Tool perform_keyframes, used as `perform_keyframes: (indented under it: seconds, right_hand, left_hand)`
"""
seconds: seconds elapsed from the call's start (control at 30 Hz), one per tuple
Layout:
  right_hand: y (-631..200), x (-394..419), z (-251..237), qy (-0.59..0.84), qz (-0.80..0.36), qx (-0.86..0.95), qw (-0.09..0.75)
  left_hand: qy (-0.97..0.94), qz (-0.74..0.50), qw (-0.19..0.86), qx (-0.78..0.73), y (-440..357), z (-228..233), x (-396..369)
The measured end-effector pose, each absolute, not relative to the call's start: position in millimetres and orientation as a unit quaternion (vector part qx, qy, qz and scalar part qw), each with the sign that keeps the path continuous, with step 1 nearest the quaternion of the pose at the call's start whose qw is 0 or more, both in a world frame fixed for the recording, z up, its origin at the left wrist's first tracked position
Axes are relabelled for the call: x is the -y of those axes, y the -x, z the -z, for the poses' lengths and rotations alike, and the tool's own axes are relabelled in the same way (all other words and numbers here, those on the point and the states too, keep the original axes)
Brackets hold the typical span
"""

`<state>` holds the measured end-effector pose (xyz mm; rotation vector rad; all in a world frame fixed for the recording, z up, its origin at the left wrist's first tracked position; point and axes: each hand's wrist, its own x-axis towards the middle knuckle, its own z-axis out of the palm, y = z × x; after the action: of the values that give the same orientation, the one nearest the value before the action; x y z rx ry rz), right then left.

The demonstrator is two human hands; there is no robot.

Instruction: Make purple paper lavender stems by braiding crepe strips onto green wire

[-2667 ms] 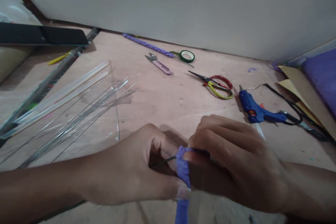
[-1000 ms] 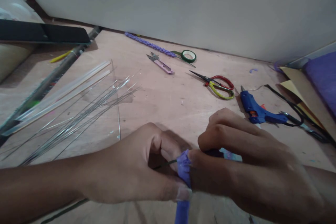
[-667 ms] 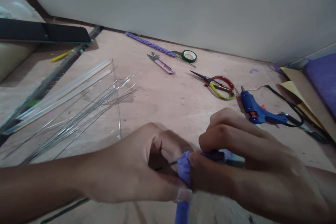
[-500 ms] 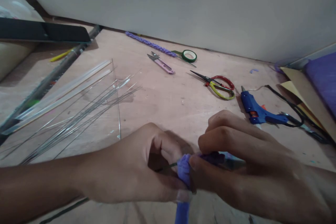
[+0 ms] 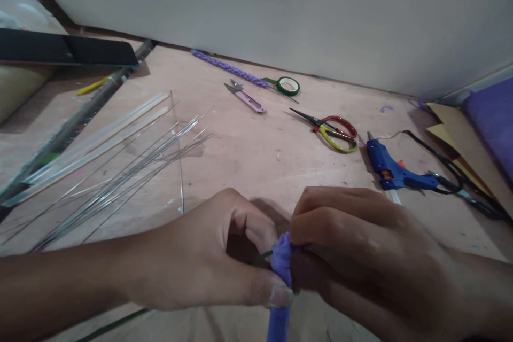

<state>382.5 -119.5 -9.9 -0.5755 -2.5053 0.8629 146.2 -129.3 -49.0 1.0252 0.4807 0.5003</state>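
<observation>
Low in the middle, a gathered purple strip (image 5: 281, 256), which looks like crepe paper, is bunched around a thin green stem (image 5: 266, 254). My left hand (image 5: 208, 256) pinches it between thumb and fingers, and a flat tail of the strip hangs below the thumb. From the other side my right hand (image 5: 360, 251) closes its fingers against the bunched part; the fingertips are partly hidden. Past the hands lies a finished-looking purple twisted length (image 5: 230, 67) beside a roll of green tape (image 5: 288, 85).
Pink thread snips (image 5: 246, 99) and scissors with red and yellow handles (image 5: 331, 129) lie on the table. A blue glue gun (image 5: 395, 168) rests at the right. Several metal wires (image 5: 132, 171) and clear glue sticks (image 5: 100, 136) spread at the left. A pale wall (image 5: 280, 16) bounds the back.
My right hand has rolled over the purple strip, its fingers curling lower and closer to the bunch. My left hand keeps its pinch, nearly still.
</observation>
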Motion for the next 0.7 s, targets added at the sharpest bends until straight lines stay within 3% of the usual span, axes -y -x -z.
perform_keyframes:
  seconds: [0.17,0.33,0.7]
  right_hand:
    - [-380.9,117.7,9.6,0.224,-0.381,0.860,0.255]
    - [-380.4,114.2,10.2,0.266,-0.429,0.836,0.216]
    - [-376.0,123.1,12.0,0.284,-0.294,0.881,0.236]
  left_hand:
    - [-0.497,-0.230,0.804,-0.229,-145.9,50.4,126.3]
    - [-0.508,-0.186,0.796,-0.271,-144.1,52.1,129.4]
    - [-0.535,-0.225,0.775,-0.250,-145.8,49.9,128.6]
